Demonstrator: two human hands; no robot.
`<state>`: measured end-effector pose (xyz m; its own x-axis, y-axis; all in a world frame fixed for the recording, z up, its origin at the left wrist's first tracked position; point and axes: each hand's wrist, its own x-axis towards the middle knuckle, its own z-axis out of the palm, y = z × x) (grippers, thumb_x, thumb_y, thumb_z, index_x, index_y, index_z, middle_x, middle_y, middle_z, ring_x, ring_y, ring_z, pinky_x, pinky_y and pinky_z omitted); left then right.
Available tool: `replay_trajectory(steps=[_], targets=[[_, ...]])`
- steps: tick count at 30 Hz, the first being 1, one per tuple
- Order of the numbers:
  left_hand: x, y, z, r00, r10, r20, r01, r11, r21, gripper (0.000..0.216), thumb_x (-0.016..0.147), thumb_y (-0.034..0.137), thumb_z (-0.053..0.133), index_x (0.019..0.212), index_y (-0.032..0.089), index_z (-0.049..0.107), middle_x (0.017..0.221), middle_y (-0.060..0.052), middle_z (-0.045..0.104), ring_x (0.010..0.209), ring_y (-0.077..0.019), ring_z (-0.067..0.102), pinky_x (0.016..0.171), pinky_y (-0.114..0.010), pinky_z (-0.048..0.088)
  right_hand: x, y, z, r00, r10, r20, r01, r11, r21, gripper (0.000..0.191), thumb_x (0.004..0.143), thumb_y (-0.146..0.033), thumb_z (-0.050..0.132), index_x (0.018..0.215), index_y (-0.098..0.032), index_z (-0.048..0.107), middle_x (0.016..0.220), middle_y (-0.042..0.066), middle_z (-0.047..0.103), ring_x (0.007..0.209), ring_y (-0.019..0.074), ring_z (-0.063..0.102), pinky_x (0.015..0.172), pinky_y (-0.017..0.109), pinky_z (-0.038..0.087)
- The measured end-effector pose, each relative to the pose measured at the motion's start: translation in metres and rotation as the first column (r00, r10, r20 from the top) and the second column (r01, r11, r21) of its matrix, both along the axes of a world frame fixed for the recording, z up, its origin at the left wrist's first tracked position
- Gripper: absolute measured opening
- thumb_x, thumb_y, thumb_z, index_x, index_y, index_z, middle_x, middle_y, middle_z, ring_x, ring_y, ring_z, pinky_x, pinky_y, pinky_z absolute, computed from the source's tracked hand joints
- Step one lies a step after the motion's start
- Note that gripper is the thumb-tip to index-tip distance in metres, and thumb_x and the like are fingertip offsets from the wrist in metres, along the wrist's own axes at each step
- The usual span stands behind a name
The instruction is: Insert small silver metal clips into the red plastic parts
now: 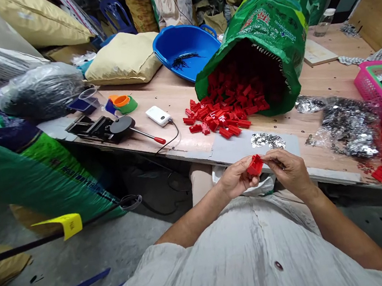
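Note:
My left hand (pixel 238 179) is closed around a red plastic part (pixel 255 166), held just in front of the table's near edge. The thumb and forefinger of my right hand (pixel 290 170) are pinched together at the part's right side. What they grip, if anything, is too small to make out. Just beyond my hands, small shiny metal pieces (pixel 268 141) lie on a grey board (pixel 229 147). Behind them, a pile of similar red parts (pixel 219 114) spills from the mouth of a green sack (pixel 270 32) lying on its side.
A clear bag of metal pieces (pixel 352 125) and a pink basket (pixel 363 78) are at the right. On the left stand a black lever device (pixel 104 129) and a white box with a cable (pixel 159 116). A blue basin (pixel 170 46) sits behind; a person (pixel 173 1) is beyond.

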<state>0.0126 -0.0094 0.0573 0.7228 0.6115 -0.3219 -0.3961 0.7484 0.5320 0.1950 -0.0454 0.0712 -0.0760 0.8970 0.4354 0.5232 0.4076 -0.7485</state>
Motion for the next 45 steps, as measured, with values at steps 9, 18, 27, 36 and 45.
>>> replay_trajectory(steps=[9,18,27,36,45], targets=[[0.002,-0.001,0.002,0.999,0.012,-0.047,-0.013,1.0,-0.023,0.033,0.076,0.036,0.077,0.097,0.013,0.065,0.07,-0.001,0.057,0.055,-0.0064,0.05,0.046,-0.015,0.038,0.008,0.002,0.002,0.988,0.101,0.117,-0.099,0.995,-0.027,0.016,0.094,-0.025,0.053,0.098,-0.026,0.068,0.093,0.006,0.072,0.087,0.0214,0.066,0.078,0.037,0.053],[0.004,-0.004,0.004,0.999,0.033,-0.037,-0.035,0.998,-0.05,0.035,0.078,0.031,0.076,0.106,0.015,0.066,0.078,-0.001,0.059,0.052,-0.0046,0.05,0.042,-0.014,0.036,0.015,0.004,0.004,0.986,0.166,0.024,-0.158,0.967,-0.2,0.021,0.094,-0.035,0.055,0.098,-0.025,0.073,0.092,0.007,0.067,0.084,0.0198,0.062,0.074,0.033,0.05],[0.007,-0.007,0.006,0.997,0.061,-0.056,-0.064,0.996,-0.058,0.035,0.077,0.03,0.077,0.106,0.019,0.063,0.081,-0.002,0.06,0.056,-0.0063,0.053,0.043,-0.014,0.037,0.023,0.008,-0.009,0.965,0.023,-0.261,-0.148,0.87,-0.47,0.027,0.084,-0.046,0.064,0.091,-0.02,0.064,0.085,0.003,0.065,0.071,0.0149,0.056,0.064,0.028,0.046],[0.011,-0.008,-0.005,0.993,-0.009,-0.117,0.015,0.999,0.05,0.036,0.073,0.036,0.078,0.1,0.017,0.063,0.07,0.002,0.06,0.042,-0.0045,0.048,0.04,-0.015,0.033,0.02,0.012,-0.02,0.949,0.089,-0.301,-0.24,0.824,-0.514,0.03,0.08,-0.044,0.068,0.077,-0.022,0.047,0.073,-0.004,0.049,0.064,0.0116,0.042,0.057,0.025,0.036],[0.011,-0.008,-0.015,0.88,0.133,-0.456,0.101,0.885,0.454,0.052,0.09,0.058,0.052,0.121,0.018,0.064,0.073,-0.002,0.063,0.051,-0.0095,0.055,0.049,-0.021,0.04,0.023,0.006,-0.043,0.962,0.002,-0.274,-0.14,0.862,-0.486,0.029,0.084,-0.046,0.065,0.081,-0.022,0.047,0.078,-0.002,0.052,0.069,0.0132,0.048,0.063,0.026,0.04]])
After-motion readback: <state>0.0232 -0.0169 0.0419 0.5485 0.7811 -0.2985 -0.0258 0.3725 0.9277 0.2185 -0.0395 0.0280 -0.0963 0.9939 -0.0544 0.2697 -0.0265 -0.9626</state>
